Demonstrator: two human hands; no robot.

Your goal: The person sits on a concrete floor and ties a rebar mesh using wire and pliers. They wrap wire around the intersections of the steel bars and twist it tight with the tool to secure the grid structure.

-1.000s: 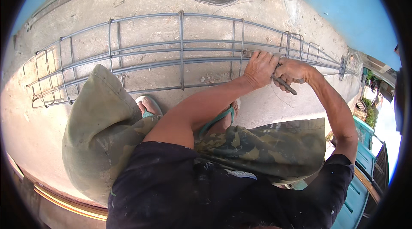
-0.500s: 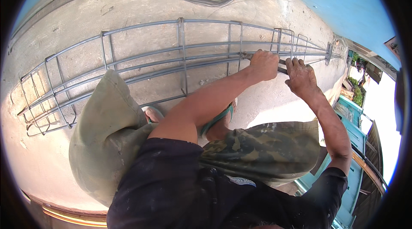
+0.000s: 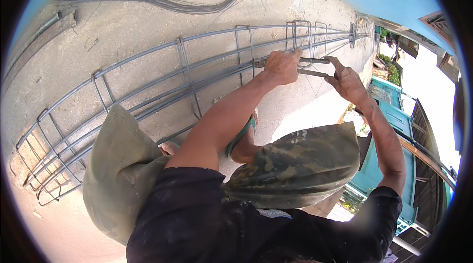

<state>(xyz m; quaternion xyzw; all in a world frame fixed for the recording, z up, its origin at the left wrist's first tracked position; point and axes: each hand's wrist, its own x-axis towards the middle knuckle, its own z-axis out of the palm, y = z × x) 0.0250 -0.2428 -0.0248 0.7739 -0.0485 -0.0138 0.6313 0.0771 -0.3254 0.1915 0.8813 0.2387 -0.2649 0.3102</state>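
At upper centre, the left hand (image 3: 283, 67) wraps fingers around pliers (image 3: 313, 60) by a metal cage (image 3: 221, 76); right hand's (image 3: 348, 84) fingers pinch the handles (image 3: 313, 73).

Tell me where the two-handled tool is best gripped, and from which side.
Likely both handles near their free ends, from the right: they stick out that way, spread apart, while the left hand covers the part nearer the head.

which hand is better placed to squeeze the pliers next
Probably the right hand: it spans both spread handles of the pliers, while the left hand grips closer to the metal cage.
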